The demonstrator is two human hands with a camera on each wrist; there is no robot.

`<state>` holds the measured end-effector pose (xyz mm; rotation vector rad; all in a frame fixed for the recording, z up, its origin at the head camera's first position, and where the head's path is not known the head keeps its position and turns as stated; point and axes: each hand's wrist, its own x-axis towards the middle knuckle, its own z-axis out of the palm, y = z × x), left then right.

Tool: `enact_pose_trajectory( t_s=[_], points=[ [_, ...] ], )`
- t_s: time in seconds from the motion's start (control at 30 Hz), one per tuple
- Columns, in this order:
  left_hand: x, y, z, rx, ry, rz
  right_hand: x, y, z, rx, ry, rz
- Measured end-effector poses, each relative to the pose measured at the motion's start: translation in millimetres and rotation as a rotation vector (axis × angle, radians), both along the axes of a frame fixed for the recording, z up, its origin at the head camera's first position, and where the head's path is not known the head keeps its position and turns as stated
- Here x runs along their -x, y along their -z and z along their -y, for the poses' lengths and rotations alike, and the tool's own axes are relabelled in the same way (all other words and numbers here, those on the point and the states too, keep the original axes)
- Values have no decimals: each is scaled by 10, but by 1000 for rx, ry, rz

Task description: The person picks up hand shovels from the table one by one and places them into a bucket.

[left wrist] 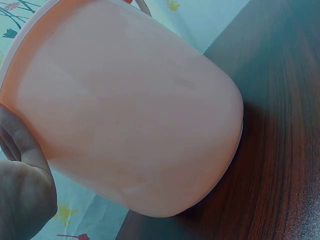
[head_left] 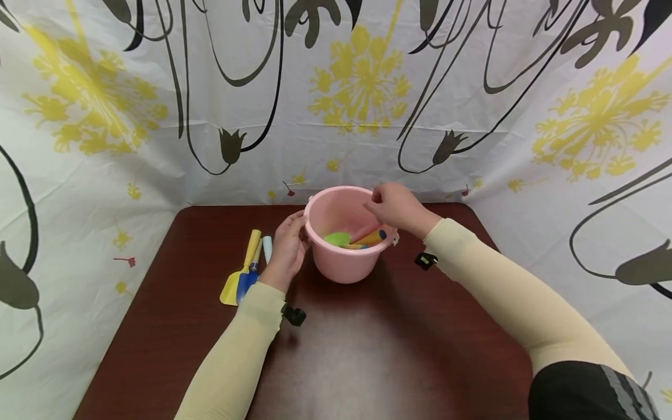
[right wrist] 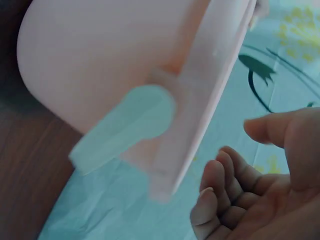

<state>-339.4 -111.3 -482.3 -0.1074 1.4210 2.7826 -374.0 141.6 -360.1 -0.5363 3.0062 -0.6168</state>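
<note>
A pink bucket [head_left: 341, 265] stands upright near the table's far edge. Inside it lie a green piece [head_left: 337, 238], an orange handle with a blue end [head_left: 370, 238] and a pinkish stick-like part; their full shapes are hidden. My left hand [head_left: 287, 248] grips the bucket's left rim, also seen at the edge of the left wrist view. Over the right side of the bucket's mouth hovers my right hand [head_left: 396, 207]. Its fingers are loosely curled with the thumb apart, and nothing shows between them in the right wrist view. A pale handle end [right wrist: 125, 127] hangs from the bucket's side there.
Left of the bucket, a yellow toy shovel [head_left: 238, 277] and a blue toy shovel [head_left: 248, 281] lie on the dark wooden table [head_left: 357, 361]. A light blue handle [head_left: 268, 248] shows beside them, partly behind my left hand. Floral cloth [head_left: 294, 157] surrounds the table's back and sides.
</note>
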Motion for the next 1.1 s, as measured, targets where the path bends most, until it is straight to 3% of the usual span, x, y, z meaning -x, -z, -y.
enact_pose_trajectory(
  t_s=[0.5, 0.73, 1.1],
  points=[
    [-3, -4, -15, -10, -5, -5, 41, 275, -447, 274, 190, -101],
    [5, 0, -14, -2, 3, -9, 62, 505, -532, 367, 264, 0],
    [2, 2, -14, 11, -1, -13, 40, 635, -402, 587, 311, 157]
  ],
)
